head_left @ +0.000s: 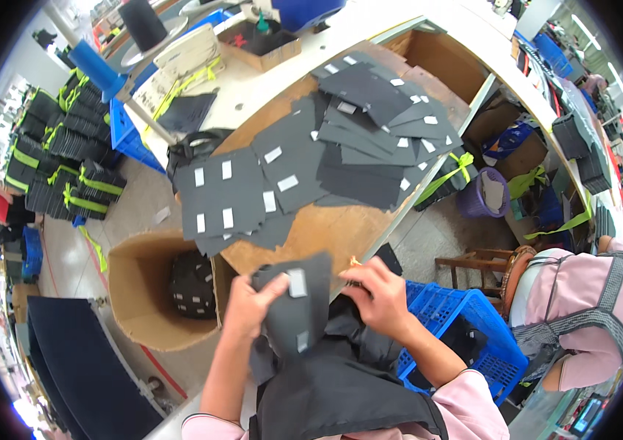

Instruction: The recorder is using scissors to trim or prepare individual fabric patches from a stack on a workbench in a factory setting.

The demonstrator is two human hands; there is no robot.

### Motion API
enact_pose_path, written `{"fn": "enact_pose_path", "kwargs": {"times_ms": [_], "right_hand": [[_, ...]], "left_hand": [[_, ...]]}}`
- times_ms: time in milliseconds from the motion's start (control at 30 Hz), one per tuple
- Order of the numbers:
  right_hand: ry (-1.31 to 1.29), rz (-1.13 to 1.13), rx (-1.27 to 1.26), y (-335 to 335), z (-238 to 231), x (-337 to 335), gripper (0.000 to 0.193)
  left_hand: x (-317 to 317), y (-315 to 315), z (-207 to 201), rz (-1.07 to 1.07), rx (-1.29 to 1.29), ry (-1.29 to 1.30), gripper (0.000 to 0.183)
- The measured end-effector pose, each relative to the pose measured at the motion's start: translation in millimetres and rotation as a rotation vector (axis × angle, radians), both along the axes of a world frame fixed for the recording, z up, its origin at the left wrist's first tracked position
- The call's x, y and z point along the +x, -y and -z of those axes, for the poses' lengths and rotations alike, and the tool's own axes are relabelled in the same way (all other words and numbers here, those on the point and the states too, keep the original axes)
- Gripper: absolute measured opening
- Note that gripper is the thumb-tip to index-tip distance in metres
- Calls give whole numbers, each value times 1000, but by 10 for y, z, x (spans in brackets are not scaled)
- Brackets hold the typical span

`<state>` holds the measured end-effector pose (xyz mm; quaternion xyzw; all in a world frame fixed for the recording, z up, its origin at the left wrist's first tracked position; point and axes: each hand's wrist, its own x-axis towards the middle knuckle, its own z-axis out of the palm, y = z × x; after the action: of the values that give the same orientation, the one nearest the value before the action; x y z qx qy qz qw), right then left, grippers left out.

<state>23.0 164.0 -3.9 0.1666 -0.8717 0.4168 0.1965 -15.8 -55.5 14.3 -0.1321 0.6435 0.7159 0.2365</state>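
Observation:
My left hand point(248, 304) grips a dark grey fabric panel point(288, 315) by its left edge, thumb on top. Two white labels show on this panel, which hangs over my black apron point(348, 400). To its right, my right hand point(379, 295) is closed in a pinch. A small orange-yellow bit point(355, 261) shows at those fingertips; what it belongs to is too small to tell. Beyond my hands, several similar panels point(234, 194) with white labels lie overlapping on a brown wooden board point(326, 233), heaped more thickly point(370, 143) toward the far right.
A cardboard box point(132, 293) holding dark pieces stands left of the board. Blue crates point(491, 330) sit by my right elbow, close to a person in pink point(583, 315). Bundled dark stacks point(69, 150) fill the far left floor. A purple bin point(482, 194) stands right of the board.

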Motion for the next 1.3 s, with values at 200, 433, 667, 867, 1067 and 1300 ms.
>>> {"fn": "enact_pose_path", "kwargs": {"times_ms": [200,433,667,867,1067,1300], "right_hand": [[353,267,-242,-389,33,-633,22],[281,63,148,-17,471,-1230,33],[229,-60,420,264,789,-1566,50],[-36,-54,467,248,912,-1635,27],[427,349,-634,80,725,-1890,11],[12,247,-591,76,-126,-1094,5]], "left_hand": [[-1260,439,139,-233,-382,-366,62],[-1263,240,678,-6,-1367,-669,86],[-1407,194,1131,80,-1458,-596,64],[-1722,174,1091,168,-1419,-603,64],[-1927,35,1029,167,-1240,-584,61],[-1704,72,914,-139,-622,-755,51]]}}
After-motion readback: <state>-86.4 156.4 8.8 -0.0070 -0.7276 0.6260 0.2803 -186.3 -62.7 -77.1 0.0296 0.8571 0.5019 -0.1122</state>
